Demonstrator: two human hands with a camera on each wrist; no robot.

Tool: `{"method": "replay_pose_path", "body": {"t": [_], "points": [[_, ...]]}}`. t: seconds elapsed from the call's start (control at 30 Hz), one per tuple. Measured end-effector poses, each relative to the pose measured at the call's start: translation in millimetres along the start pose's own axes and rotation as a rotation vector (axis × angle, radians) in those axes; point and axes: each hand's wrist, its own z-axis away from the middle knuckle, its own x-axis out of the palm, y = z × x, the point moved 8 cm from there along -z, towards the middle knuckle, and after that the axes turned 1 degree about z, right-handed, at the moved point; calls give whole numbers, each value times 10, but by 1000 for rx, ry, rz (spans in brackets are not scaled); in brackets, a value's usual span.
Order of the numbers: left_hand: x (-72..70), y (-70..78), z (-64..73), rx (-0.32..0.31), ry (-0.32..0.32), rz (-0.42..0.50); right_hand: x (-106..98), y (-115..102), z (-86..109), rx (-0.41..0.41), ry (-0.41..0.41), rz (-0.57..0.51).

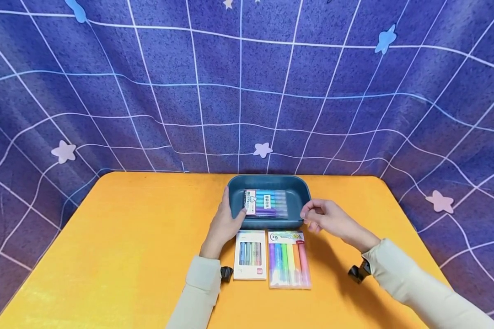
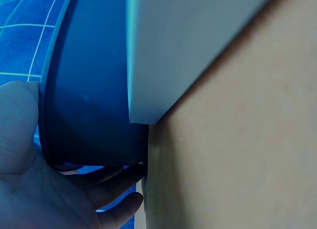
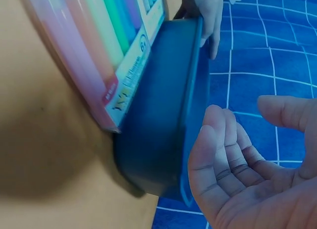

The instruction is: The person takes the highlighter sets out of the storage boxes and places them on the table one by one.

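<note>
A dark teal plastic box (image 1: pixel 267 224) stands at the back of the table, its open top facing up. Inside lies a clear pack of blue-to-purple pens (image 1: pixel 271 203). My left hand (image 1: pixel 224 226) holds the box's left end, thumb over the front rim and fingers along the outer side. The left wrist view shows this thumb (image 2: pixel 17 125) at the rim. At the right front corner is my right hand (image 1: pixel 329 221), fingers loosely bent and nothing held. In the right wrist view its palm (image 3: pixel 257 184) faces up beside the box wall (image 3: pixel 158 110).
In front of the box lie a white windowed box of pens (image 1: pixel 249 255) and a clear pack of rainbow-coloured highlighters (image 1: pixel 289 260), side by side. The orange-yellow table (image 1: pixel 127 251) ends at a blue grid-patterned curtain (image 1: pixel 214 100) behind.
</note>
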Motion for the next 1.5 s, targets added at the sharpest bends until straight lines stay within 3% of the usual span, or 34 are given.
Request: {"method": "replay_pose_path", "body": {"t": [0.93, 1.5], "points": [[7, 5, -10, -3, 1, 5, -178, -176, -325, -15, 61, 97], [1, 11, -19, 6, 2, 7, -206, -421, -597, -56, 58, 214]]}}
